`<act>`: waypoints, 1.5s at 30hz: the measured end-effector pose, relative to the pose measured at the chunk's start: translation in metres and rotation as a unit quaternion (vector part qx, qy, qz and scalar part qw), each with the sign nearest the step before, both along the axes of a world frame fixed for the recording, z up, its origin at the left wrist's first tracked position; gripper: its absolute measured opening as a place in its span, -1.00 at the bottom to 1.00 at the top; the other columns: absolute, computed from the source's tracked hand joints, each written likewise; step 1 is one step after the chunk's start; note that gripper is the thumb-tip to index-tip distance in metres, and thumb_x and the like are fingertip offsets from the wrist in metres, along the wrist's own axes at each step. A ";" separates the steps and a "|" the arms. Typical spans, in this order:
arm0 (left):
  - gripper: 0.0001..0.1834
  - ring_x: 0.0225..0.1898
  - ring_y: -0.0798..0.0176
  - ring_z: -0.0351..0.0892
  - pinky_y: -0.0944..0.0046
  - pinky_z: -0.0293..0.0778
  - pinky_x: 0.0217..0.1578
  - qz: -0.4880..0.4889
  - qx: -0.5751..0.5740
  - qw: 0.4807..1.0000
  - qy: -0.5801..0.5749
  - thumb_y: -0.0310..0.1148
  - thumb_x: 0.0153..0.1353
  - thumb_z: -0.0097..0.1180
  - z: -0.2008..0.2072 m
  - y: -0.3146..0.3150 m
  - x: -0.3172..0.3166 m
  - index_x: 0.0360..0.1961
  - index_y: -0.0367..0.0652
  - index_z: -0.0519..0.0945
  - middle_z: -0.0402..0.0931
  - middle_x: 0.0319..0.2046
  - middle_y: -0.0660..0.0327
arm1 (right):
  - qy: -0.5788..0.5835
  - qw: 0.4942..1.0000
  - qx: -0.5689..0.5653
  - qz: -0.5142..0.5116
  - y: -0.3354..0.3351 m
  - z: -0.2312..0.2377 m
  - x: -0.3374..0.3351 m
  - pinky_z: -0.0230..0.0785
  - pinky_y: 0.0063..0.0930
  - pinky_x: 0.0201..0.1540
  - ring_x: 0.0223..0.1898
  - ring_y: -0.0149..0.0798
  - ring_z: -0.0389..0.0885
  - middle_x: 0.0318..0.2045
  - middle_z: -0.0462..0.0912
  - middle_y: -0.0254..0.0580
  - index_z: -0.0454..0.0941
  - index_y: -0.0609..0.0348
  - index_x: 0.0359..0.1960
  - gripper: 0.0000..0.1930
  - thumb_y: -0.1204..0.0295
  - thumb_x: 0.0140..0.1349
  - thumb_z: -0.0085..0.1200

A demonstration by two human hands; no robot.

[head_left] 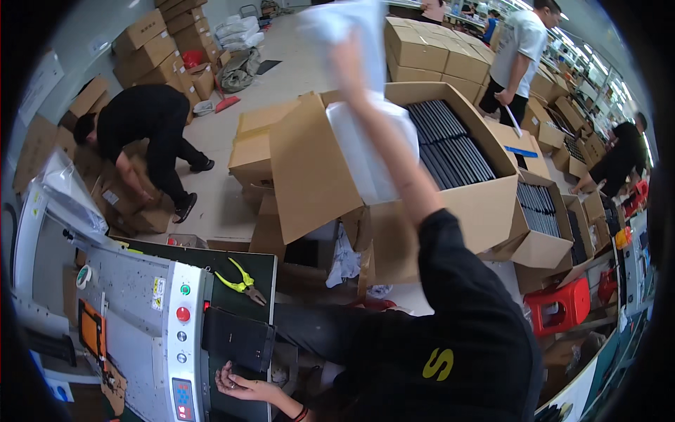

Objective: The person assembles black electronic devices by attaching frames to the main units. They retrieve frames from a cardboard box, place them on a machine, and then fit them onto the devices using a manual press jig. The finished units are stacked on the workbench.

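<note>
My right arm stretches up and away over a large open carton [450, 218]. My right hand [348, 67], blurred by motion, grips a white sheet [358, 21], which hangs from it. More white sheeting [369, 151] lies along the carton's left side. Rows of thin black flat items [450, 141] stand packed in the carton. Beside the machine panel, my left hand [235, 385] rests palm up with loosely curled fingers and nothing visible in it. A black flat case [238, 340] lies just beyond it on the dark worktop [246, 253].
Yellow-handled pliers [242, 283] lie on the worktop. The machine's white panel [184, 330] has buttons. One person [148, 133] bends over cartons at left; another [520, 56] stands behind the carton. More filled cartons [538, 211] and a red stool [559, 306] are at right.
</note>
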State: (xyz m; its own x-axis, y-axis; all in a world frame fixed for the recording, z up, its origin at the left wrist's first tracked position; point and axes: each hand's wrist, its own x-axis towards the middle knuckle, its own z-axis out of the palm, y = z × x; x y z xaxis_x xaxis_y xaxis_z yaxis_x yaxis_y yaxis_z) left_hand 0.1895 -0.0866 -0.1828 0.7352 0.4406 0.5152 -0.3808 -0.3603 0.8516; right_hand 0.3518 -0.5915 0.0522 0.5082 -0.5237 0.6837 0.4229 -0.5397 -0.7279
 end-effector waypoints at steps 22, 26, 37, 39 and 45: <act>-0.52 0.05 0.18 0.35 0.22 0.26 0.12 -0.569 -0.171 0.787 0.166 -0.31 0.35 -0.12 0.065 -0.122 -0.055 0.19 -0.38 0.21 0.31 0.05 -0.02 | 0.111 0.808 -0.044 0.577 0.248 -0.128 -0.235 0.27 -0.25 -0.15 -0.20 0.00 0.46 -0.26 0.44 -0.03 0.32 0.22 -0.18 -0.65 0.21 0.16 0.02; -0.51 0.07 0.19 0.33 0.24 0.24 0.13 -0.533 -0.249 0.778 0.220 -0.30 0.34 -0.10 0.073 -0.089 -0.059 0.20 -0.38 0.22 0.30 0.07 0.00 | 0.031 0.928 -0.303 0.213 0.216 -0.106 -0.245 -0.02 -0.10 0.27 0.29 0.01 0.09 0.20 0.16 0.07 0.19 0.24 0.17 -0.20 0.10 -0.02 0.29; -0.48 0.15 0.22 0.28 0.29 0.18 0.16 -0.471 -0.097 0.787 0.387 -0.29 0.32 -0.03 0.060 -0.076 -0.116 0.21 -0.36 0.26 0.30 0.13 0.04 | 0.315 0.754 -0.138 0.559 0.229 -0.158 -0.238 0.35 -0.19 0.04 0.02 0.07 0.45 -0.05 0.44 0.01 0.37 0.22 0.01 -0.38 0.20 -0.05 0.34; -0.52 0.14 0.20 0.28 0.28 0.18 0.15 -0.343 -0.317 0.721 0.512 -0.25 0.33 -0.03 0.036 -0.084 -0.123 0.14 -0.38 0.33 0.33 0.09 0.04 | 0.365 0.784 -0.167 0.474 0.211 -0.177 -0.241 0.44 -0.21 -0.08 -0.15 0.04 0.57 -0.22 0.55 0.00 0.45 0.19 -0.08 -0.53 0.30 -0.03 0.29; -0.60 -0.04 0.18 0.51 0.28 0.40 -0.03 -0.378 -0.048 0.844 0.377 -0.36 0.33 -0.03 0.023 -0.068 -0.110 0.11 -0.36 0.32 0.44 0.02 0.00 | 0.624 0.634 -0.444 0.109 0.202 -0.216 -0.219 0.49 -0.23 -0.24 -0.24 -0.08 0.66 -0.33 0.66 -0.05 0.59 0.07 -0.16 -0.66 0.28 0.00 0.19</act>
State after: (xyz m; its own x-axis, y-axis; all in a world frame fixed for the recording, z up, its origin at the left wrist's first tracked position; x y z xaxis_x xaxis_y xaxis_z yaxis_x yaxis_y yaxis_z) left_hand 0.0794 -0.1547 -0.1602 0.9278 -0.2881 -0.2370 0.1930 -0.1731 0.9658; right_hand 0.1326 -0.3898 -0.1640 0.9377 -0.0379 -0.3454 -0.0473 -0.9987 -0.0190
